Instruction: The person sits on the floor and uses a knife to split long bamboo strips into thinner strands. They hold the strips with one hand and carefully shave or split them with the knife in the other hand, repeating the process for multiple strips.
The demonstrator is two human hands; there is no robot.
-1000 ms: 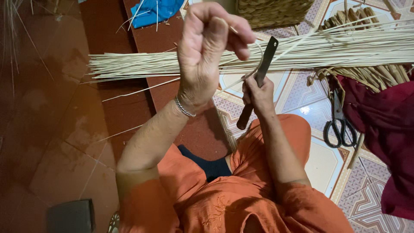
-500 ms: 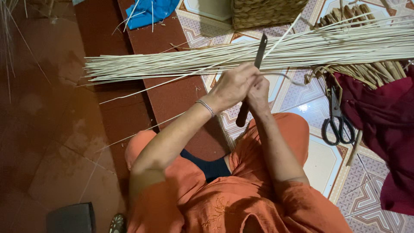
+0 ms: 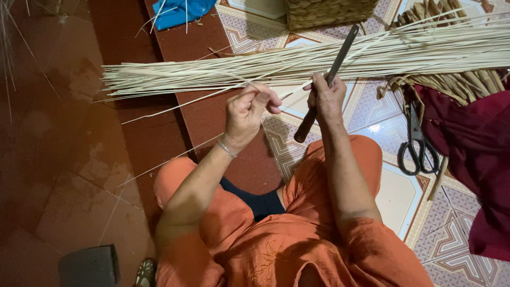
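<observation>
Seated person splitting a strip: left hand (image 3: 248, 111) pinches one thin strip (image 3: 175, 106), right hand (image 3: 325, 96) grips the knife (image 3: 328, 79). Strip bundle (image 3: 329, 58) lies across the floor ahead; most strips appear already cut, scissors (image 3: 417, 143) lying unused.

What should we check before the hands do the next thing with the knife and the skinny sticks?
1. Right hand grips the knife by its dark handle: ok.
2. Left hand pinches one thin strip between the fingers: ok.
3. Knife edge turned away from the left hand's fingers: cannot tell, the blade looks too thin to read.
4. Bundle of pale strips lies flat across the floor within reach: ok.
5. Scissors lie on the tiled floor, away from both hands: ok.
6. Knife clear of the orange-clad knees: ok, it is held above the floor in front of them.
</observation>
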